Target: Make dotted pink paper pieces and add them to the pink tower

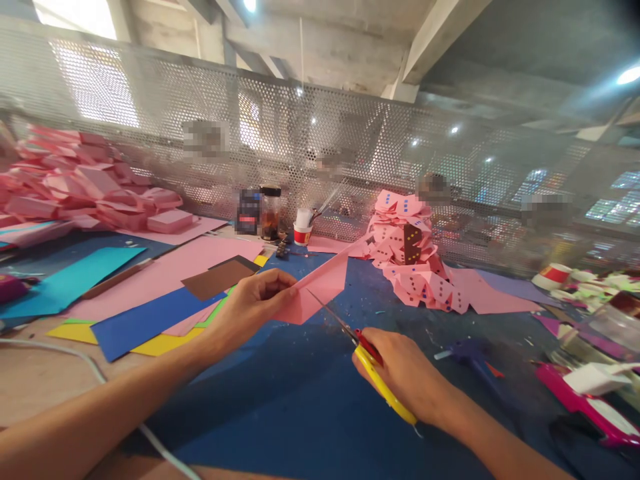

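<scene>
Between thumb and fingers, my left hand (257,300) pinches a folded piece of pink paper (325,283), held up over the dark blue mat (280,400). My right hand (400,370) is closed around the handles of scissors (377,383), one yellow and one red. Their blades point up and left, with the tips at the lower edge of the pink paper. Whether the blades have paper between them is hard to make out. Just beyond, on the right, rises a stack of pink paper pieces (415,280) with blue and dark dots.
Coloured sheets, including a blue sheet (155,323) and a turquoise sheet (75,277), lie left. A pink paper heap (90,180) stands behind them. A jar (271,213) and paper cup (302,233) stand before the perforated screen (320,147). A glue gun (475,353) lies right.
</scene>
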The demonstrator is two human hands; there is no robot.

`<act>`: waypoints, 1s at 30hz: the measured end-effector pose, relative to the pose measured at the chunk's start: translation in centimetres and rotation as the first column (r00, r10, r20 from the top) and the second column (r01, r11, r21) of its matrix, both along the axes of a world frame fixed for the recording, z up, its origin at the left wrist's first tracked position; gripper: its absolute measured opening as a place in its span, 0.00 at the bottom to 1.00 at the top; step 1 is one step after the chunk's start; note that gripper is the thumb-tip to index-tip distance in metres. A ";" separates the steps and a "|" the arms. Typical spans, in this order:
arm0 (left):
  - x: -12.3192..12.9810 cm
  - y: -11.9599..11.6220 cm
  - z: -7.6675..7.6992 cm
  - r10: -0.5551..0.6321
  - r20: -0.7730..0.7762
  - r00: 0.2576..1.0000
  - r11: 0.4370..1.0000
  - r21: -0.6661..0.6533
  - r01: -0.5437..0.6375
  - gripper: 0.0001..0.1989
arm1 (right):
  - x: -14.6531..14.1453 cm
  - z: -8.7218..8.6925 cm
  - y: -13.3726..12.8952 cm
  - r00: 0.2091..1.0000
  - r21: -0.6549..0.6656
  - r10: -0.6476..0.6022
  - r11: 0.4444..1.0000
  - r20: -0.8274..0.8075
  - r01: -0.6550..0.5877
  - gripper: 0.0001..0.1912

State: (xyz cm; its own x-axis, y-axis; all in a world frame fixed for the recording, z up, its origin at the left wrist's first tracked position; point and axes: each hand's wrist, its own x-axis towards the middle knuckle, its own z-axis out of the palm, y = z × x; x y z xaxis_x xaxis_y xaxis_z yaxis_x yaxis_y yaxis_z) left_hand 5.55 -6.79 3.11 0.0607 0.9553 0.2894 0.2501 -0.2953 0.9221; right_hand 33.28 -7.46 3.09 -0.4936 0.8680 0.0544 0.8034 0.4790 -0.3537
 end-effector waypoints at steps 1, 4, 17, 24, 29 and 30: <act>0.0 0.0 0.0 0.001 0.000 1.000 1.000 0.003 -0.001 0.13 | 0.0 0.0 0.0 1.000 -0.005 -0.001 1.000 0.001 0.001 0.12; -0.1 0.0 -0.1 0.004 0.000 1.000 1.000 0.006 -0.004 0.13 | -0.1 0.1 -0.1 1.000 -0.010 -0.002 1.000 0.006 0.002 0.12; 0.0 -0.2 0.0 -0.006 0.011 1.000 1.000 -0.015 0.006 0.14 | 0.0 0.1 0.0 1.000 0.000 -0.002 1.000 0.013 0.002 0.11; 0.1 -0.2 0.2 0.011 -0.007 1.000 1.000 -0.005 -0.011 0.15 | 0.1 -0.1 0.1 0.999 0.004 -0.012 1.000 0.035 0.012 0.10; 0.1 -0.3 0.3 0.011 -0.023 1.000 1.000 -0.003 -0.011 0.15 | 0.1 -0.1 0.1 0.999 0.004 -0.002 1.000 0.034 0.002 0.10; 0.1 -0.3 0.3 0.009 -0.020 1.000 1.000 -0.005 -0.009 0.15 | 0.1 -0.1 0.1 0.999 0.005 -0.002 1.000 0.033 0.001 0.10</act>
